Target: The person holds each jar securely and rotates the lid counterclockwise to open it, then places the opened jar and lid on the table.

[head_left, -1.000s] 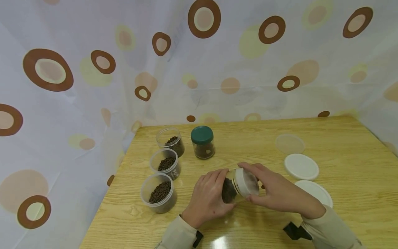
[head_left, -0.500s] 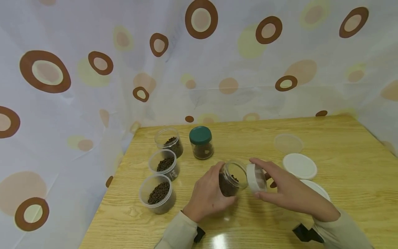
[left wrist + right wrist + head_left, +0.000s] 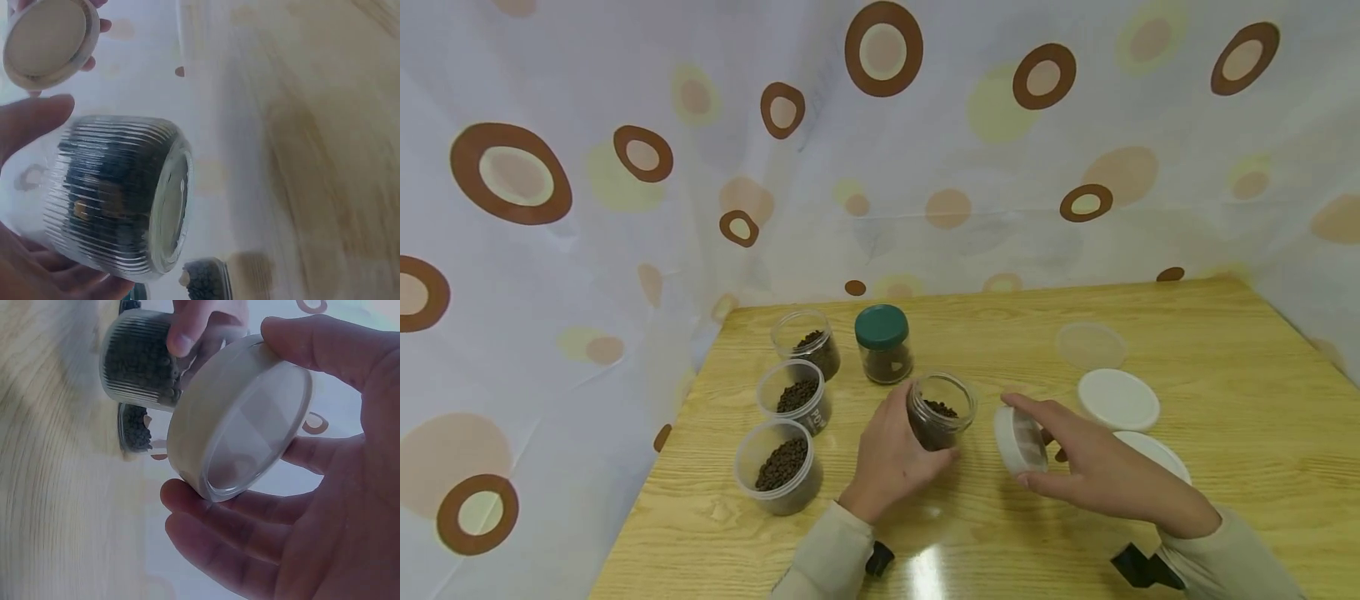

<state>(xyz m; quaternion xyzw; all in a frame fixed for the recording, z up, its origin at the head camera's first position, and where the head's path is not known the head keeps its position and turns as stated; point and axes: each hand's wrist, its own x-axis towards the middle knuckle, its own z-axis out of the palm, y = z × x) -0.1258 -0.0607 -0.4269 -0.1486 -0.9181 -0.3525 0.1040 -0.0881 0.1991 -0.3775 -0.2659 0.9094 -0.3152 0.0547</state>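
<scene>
My left hand (image 3: 891, 454) grips a ribbed clear jar (image 3: 934, 432) partly filled with small dark beans or pellets. Its mouth is uncovered and faces up, tilted slightly; the left wrist view shows the underside of its base (image 3: 172, 206). To the jar's right, my right hand (image 3: 1090, 467) holds a white-rimmed lid (image 3: 1018, 442) on edge between thumb and fingers, apart from the jar. In the right wrist view, the lid (image 3: 215, 412) has a clear, shiny top panel. Behind the held jar stands another jar (image 3: 883, 346) with a green lid.
Three uncovered tubs, a front one (image 3: 782, 496), a middle one (image 3: 816, 414) and a back one (image 3: 805, 333), hold similar dark pieces at left. White lids (image 3: 1120, 400) and a translucent lid (image 3: 1090, 346) lie on the wooden table (image 3: 1247, 417) at right. Patterned curtain (image 3: 947, 150) hangs behind.
The white-rimmed lid has come off the jar, moving right in my right hand. My left hand has turned the jar more upright and shifted it slightly left.
</scene>
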